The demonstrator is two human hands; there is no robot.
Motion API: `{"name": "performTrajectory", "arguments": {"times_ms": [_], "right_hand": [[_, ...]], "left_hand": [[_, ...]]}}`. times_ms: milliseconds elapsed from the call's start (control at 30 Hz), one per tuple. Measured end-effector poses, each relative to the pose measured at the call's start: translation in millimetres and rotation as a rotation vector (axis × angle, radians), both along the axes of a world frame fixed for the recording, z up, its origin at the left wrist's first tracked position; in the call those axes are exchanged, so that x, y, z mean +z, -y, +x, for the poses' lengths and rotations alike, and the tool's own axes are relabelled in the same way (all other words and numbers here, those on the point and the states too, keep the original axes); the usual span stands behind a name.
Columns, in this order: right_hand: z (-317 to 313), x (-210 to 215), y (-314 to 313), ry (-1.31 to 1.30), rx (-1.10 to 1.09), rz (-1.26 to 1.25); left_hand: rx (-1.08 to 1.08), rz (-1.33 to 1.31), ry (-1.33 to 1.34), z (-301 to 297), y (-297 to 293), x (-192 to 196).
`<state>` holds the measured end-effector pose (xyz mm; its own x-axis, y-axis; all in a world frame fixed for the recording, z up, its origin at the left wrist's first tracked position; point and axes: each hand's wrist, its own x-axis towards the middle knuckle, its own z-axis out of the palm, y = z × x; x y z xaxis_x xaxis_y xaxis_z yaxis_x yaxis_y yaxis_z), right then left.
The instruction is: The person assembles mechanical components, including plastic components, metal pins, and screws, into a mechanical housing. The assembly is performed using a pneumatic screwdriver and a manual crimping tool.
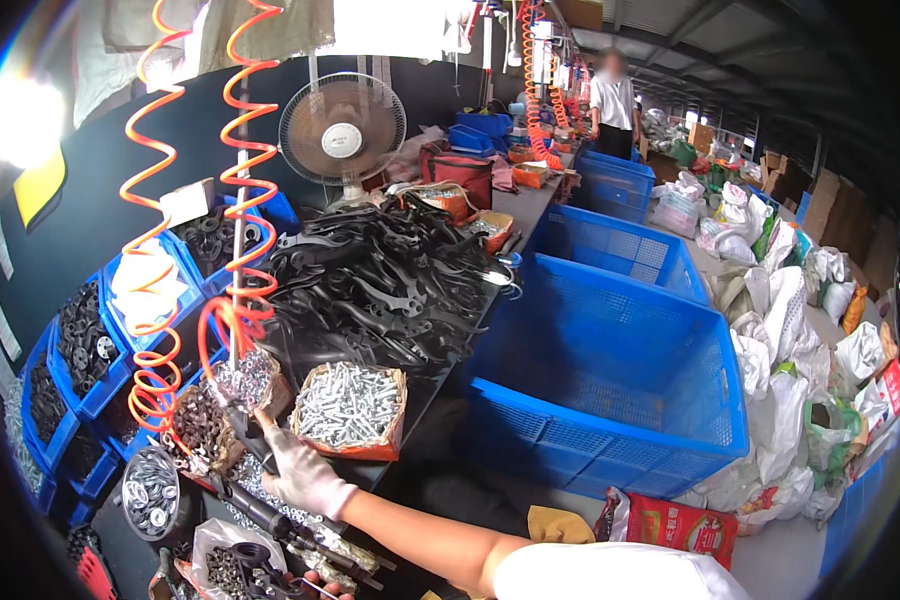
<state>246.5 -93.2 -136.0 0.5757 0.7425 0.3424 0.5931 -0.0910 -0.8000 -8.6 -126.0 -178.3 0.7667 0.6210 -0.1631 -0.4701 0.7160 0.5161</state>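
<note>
My right hand (308,474), in a white glove, is closed around a slim black air screwdriver (250,436) with an orange coiled hose leading up from it. Below the hand lies a black and metal rod-shaped fixture (270,518) among loose silver hardware. Only the fingertips of my left hand (322,588) show at the lower edge; they are curled beside a thin silver piece and a black rounded part (258,568). What they hold is mostly hidden. Close to the right hand stand a box of silver screws (348,404) and a container of small brown metal parts (202,428).
Black levers (380,285) are heaped on the bench before a fan (342,135). Blue bins (95,350) of parts line the left. Large blue crates (610,370) stand to the right, with white sacks (780,340) beyond. A person (613,105) stands far back.
</note>
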Motion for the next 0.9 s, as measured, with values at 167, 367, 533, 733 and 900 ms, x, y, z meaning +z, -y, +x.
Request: {"name": "performTrajectory", "arguments": {"times_ms": [167,367,533,733,900], "right_hand": [[-27,53,72,-0.556,0.262,0.719],[-36,79,117,-1.284,0.670,0.572],[-26,95,152,-0.600,0.416,0.677],[-48,101,149,-0.335,0.504,0.955],[-46,96,139,-0.068,0.586,0.970]], "left_hand": [[0.013,0.153,-0.102,17,6,34],[-0.049,0.205,-0.178,26,25,64],[0.122,0.477,-0.372,65,21,68],[0.316,1.243,-0.655,73,22,51],[0.241,1.183,-0.622,68,36,56]]}}
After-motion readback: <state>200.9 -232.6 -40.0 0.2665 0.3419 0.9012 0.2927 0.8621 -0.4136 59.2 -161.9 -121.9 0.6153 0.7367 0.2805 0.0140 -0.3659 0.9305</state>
